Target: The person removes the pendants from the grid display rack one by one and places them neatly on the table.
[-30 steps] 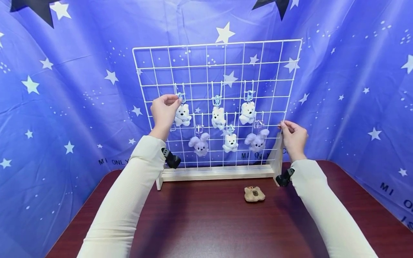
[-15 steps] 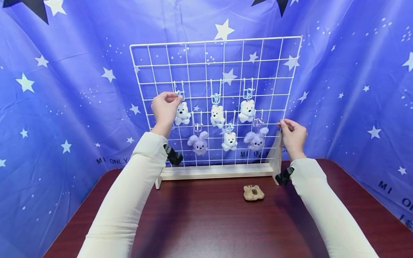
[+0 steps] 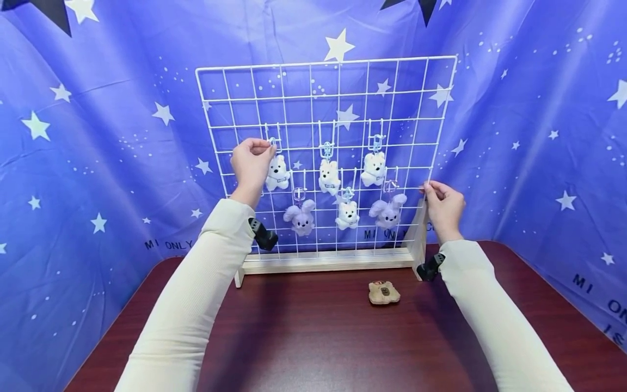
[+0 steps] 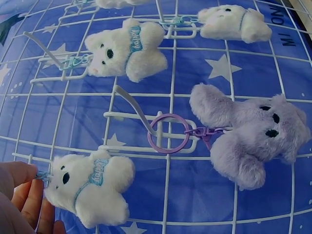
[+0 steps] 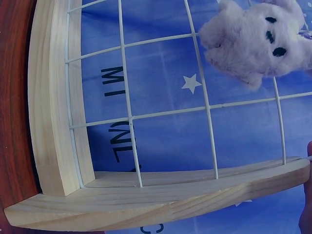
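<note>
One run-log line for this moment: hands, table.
left hand: pinches blue clip of white plush | right hand: grips rack at right edge | table: brown item on top

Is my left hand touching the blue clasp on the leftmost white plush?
Touching. The left wrist view shows the left hand pinching the blue clasp between thumb and fingers.
</note>
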Motion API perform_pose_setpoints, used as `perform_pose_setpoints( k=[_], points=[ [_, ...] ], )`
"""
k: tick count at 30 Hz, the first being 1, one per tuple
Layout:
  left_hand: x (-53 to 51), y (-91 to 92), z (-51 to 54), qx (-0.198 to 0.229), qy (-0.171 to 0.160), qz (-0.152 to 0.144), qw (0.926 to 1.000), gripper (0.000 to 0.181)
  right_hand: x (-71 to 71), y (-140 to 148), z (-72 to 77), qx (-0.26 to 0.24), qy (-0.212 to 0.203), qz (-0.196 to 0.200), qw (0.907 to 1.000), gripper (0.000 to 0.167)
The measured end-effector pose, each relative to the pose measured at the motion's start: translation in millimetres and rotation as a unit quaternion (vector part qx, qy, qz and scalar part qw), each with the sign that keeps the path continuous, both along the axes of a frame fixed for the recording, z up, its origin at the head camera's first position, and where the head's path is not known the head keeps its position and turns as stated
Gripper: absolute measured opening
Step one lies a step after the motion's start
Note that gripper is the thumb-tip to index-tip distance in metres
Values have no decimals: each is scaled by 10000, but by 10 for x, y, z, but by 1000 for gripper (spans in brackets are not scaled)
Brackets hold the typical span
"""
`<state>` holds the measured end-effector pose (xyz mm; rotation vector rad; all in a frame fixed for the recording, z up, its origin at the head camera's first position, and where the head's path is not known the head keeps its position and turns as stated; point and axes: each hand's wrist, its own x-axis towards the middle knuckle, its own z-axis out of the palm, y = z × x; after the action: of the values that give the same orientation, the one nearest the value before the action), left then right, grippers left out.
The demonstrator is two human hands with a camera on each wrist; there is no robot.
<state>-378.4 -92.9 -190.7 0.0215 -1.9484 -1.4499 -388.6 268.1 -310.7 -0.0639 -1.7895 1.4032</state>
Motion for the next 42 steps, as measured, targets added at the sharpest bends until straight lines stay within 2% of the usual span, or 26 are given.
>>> perform_pose_setpoints(
  k=[8,14,21,29,35,42],
  points=[
    [20,-9,35,46,-44,-96,9999,13,-2,-1,0,145,-3,-120,9998,28],
    [66,-48,43,87,85,-329,9994,17,0,1,11,228,6,-174,9996,27],
    [125,-73,62,35,-32,-394,9992,16,19,6,9,166,-91,-133,9997,29],
    [205,-118,81,-78,202,-525,9984,15,25,3,9,183,-108,-136,9997,29],
    [267,-145,61,-100,227,-604,9979,18,11,-8,21,211,-52,-179,9996,28],
    [356,-120,49,87,376,-892,9953,19,30,-8,18,217,-56,-191,9996,28]
  ],
)
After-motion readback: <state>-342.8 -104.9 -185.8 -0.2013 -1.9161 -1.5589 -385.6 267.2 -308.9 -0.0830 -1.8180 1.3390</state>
